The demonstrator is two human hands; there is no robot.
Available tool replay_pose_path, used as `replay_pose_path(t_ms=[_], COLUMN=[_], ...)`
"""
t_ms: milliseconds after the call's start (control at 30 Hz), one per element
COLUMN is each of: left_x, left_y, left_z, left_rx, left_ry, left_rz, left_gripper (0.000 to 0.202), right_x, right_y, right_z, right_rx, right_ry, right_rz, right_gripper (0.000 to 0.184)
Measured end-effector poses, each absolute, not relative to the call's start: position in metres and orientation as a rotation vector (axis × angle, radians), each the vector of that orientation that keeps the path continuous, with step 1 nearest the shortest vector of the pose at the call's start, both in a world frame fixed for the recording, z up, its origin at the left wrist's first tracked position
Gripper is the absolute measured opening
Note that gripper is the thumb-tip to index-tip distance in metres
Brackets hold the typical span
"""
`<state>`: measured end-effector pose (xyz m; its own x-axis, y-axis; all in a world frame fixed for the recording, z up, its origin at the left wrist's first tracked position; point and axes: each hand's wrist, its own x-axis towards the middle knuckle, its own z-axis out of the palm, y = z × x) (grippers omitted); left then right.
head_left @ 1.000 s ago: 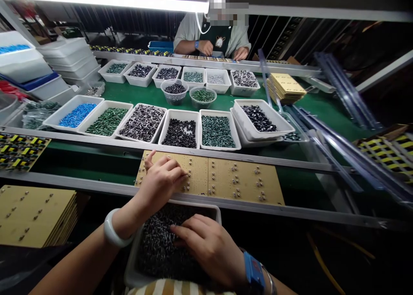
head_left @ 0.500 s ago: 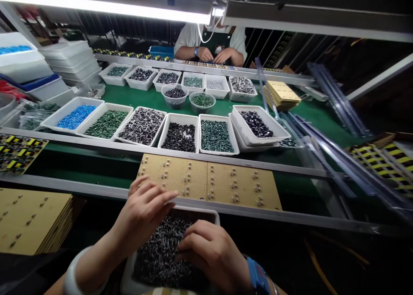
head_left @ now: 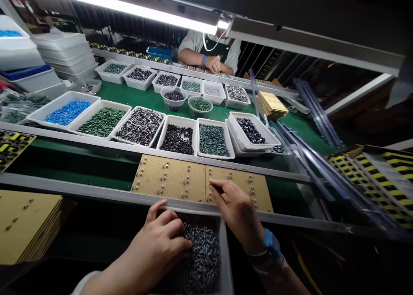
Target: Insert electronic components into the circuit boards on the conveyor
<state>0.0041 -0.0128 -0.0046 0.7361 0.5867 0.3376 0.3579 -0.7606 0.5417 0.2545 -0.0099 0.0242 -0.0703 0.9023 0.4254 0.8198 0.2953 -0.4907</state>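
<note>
A tan circuit board panel lies across the two metal rails in front of me. Below it a white tray holds several small grey-black cylindrical components. My left hand rests in that tray, fingers curled over the components. My right hand reaches over the board's right half, fingertips pinched together near its left edge; what they hold is too small to make out. A blue wristband sits on my right wrist.
White trays of blue, green, black and teal components line the green table. A stack of tan boards sits at lower left. Clear plastic tubes lie at right. A person works opposite.
My left hand has left the board and dropped into the component tray. My right hand has risen out of the tray and reached to the board's right half.
</note>
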Motion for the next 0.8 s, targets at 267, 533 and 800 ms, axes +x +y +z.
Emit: replay_pose_path(t_ms=[267,533,800], left_x=[0.014,0.016,0.019], left_y=[-0.016,-0.016,-0.016], left_z=[-0.007,0.001,0.0], left_rx=[2.615,2.722,2.75], left_ry=[0.666,0.636,0.615], left_rz=[0.646,0.624,0.578], left_gripper=[0.012,0.019,0.013], right_x=[0.247,0.249,0.27], right_y=[-0.002,-0.003,0.003], right_z=[0.023,0.024,0.041], right_rx=[-1.699,-1.739,-1.622], right_ry=[-1.99,-2.008,-2.251], right_rz=[-0.001,0.052,0.229], right_gripper=[0.007,0.008,0.017])
